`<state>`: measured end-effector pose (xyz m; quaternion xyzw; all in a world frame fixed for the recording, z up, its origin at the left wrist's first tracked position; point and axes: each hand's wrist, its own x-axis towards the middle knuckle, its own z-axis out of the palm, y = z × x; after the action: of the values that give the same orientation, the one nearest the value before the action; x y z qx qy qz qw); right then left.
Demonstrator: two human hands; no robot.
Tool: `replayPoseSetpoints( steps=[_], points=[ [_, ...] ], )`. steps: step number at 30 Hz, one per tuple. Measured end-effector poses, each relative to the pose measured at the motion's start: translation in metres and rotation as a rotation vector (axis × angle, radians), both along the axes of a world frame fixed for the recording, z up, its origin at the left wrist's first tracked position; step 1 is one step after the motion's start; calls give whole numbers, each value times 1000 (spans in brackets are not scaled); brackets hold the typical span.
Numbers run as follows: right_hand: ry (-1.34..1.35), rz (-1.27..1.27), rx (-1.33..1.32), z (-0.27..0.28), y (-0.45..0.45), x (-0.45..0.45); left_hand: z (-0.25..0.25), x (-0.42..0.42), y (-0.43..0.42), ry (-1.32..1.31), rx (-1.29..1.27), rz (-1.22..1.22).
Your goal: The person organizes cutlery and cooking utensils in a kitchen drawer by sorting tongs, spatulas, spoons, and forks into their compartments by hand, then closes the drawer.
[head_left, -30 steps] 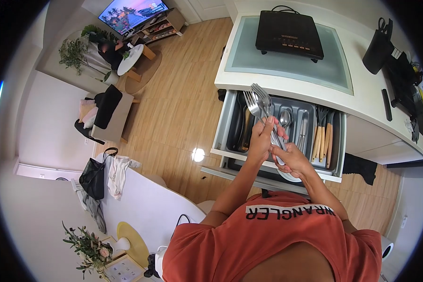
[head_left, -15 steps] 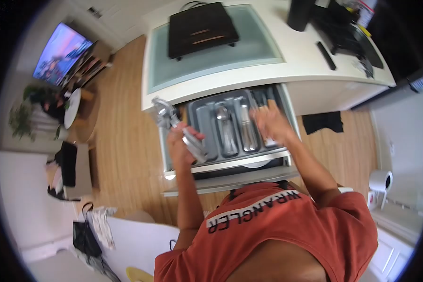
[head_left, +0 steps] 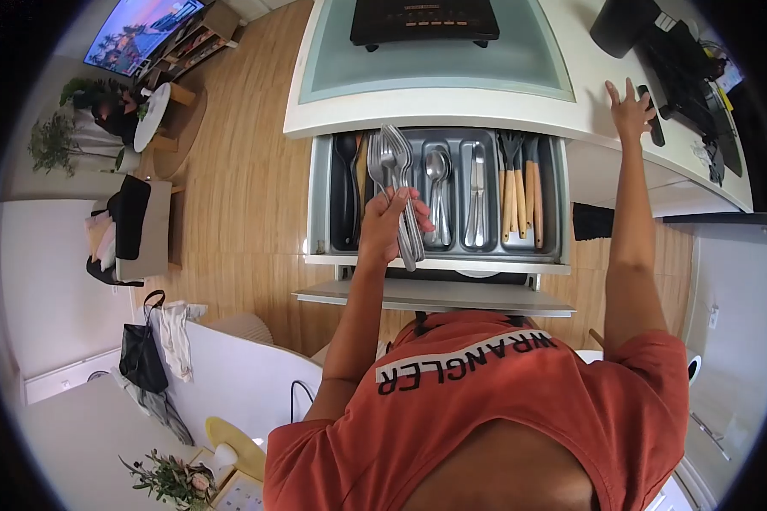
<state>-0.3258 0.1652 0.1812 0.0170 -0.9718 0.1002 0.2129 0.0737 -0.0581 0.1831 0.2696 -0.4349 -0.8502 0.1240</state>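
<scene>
My left hand (head_left: 392, 223) is closed around several metal forks (head_left: 393, 158), held tines away from me above the left part of the open drawer (head_left: 439, 258). My right hand (head_left: 632, 112) reaches out over the white counter with fingers spread, next to a black bar-shaped object (head_left: 652, 116). In the drawer's grey tray, spoons (head_left: 438, 175) lie right of the forks, then knives (head_left: 476, 194), then wooden-handled utensils (head_left: 521, 200). Dark utensils (head_left: 347, 170) lie at the far left of the drawer.
A black cooktop (head_left: 424, 20) sits on the glass panel of the counter (head_left: 435, 111). A black cylindrical container (head_left: 625, 27) stands at the back right. A lower drawer (head_left: 435, 295) is partly out. A person (head_left: 115, 115) is beside a small table in the far left background.
My right hand was at the forks with my left, then moved right across the drawer and out over the counter. My left hand still holds the forks. The view has shifted.
</scene>
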Motion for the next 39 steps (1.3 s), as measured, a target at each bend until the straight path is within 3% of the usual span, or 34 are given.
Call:
replayPoseSetpoints(
  steps=[1, 3, 4, 6, 10, 16, 20, 21, 24, 26, 28, 29, 30, 32, 34, 36, 39],
  points=[
    [-2, 6, 1, -1, -8, 13, -3, -1, -2, -11, -14, 3],
    [50, 575, -577, -6, -24, 42, -12, -3, -5, -55, -49, -9],
    [-78, 628, -917, 5, -55, 101, -15, -4, -5, -99, -85, -26],
    [-703, 786, -910, 1, -94, 169, -19, -10, -3, -130, -87, -33],
    [-1131, 905, -1075, -38, -162, 241, -51, -15, -5, -177, -113, -128],
    [-1225, 876, -1106, -82, -193, 235, -58, -13, -22, -292, -6, -131],
    [-1216, 900, -998, -100, -210, 230, -72, -14, -43, -359, -88, -89],
    [-1156, 854, -1026, -104, -212, 230, -98, -9, -57, -342, -260, -91],
    [-1044, 784, -1029, -115, -211, 231, -107, -7, -66, -458, -402, 19],
    [-989, 754, -1047, -122, -204, 232, -118, -9, -70, -450, -391, -26],
    [-990, 744, -1078, -120, -200, 235, -124, -15, -60, -532, -554, -142],
    [-1011, 709, -1115, -120, -199, 236, -173, -22, -63, -512, -1006, -41],
    [-1032, 672, -1153, -117, -198, 237, -170, -26, -57, -511, -1006, -41],
    [-1039, 688, -1152, -112, -195, 237, -164, -29, -45, -545, -1257, 70],
    [-1047, 701, -1150, -109, -192, 235, -152, -28, -41, -560, -1138, 16],
    [-1033, 725, -1142, -107, -191, 233, -145, -26, -41, -702, -1268, -56],
    [-1021, 723, -1112, -107, -196, 233, -137, -24, -45, -689, -1330, -62]
  ],
)
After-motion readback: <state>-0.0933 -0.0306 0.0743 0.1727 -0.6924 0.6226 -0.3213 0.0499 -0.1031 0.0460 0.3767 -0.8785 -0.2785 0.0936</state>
